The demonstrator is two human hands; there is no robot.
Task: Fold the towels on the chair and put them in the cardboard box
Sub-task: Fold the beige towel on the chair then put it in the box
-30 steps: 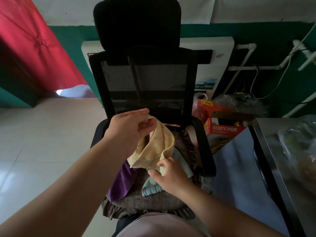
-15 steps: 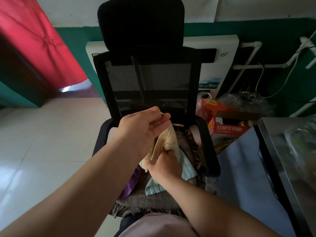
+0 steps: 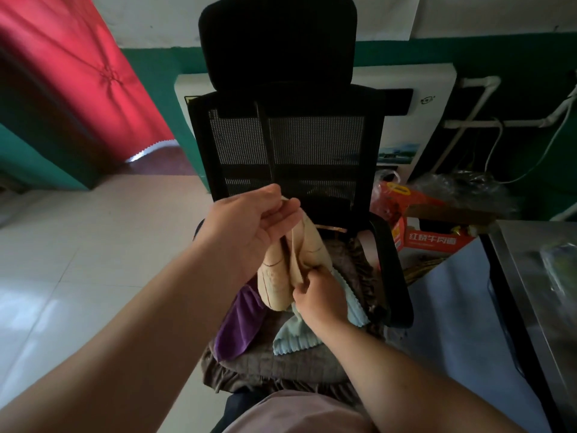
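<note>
A beige towel [image 3: 282, 270] hangs bunched above the seat of a black mesh office chair [image 3: 287, 142]. My left hand [image 3: 249, 229] pinches its top edge between thumb and fingers. My right hand [image 3: 318, 296] grips its lower edge from below. A purple towel [image 3: 239, 325] and a light blue towel [image 3: 295, 335] lie on the brown seat cushion [image 3: 281, 367], partly hidden by my arms. An open red and orange cardboard box [image 3: 437, 235] stands on the floor to the right of the chair.
A steel table [image 3: 543, 276] fills the right edge, with a clear plastic bag [image 3: 559, 264] on it. Plastic bags [image 3: 462, 189] lie behind the box. A white heater [image 3: 418, 126] stands behind the chair, a red curtain [image 3: 71, 76] at far left, pale tiled floor [image 3: 78, 260] at left.
The towel has gone from spread between my hands to a narrow bunch. My right hand rose along it towards the left, then settled on its lower edge. The view shifted slightly.
</note>
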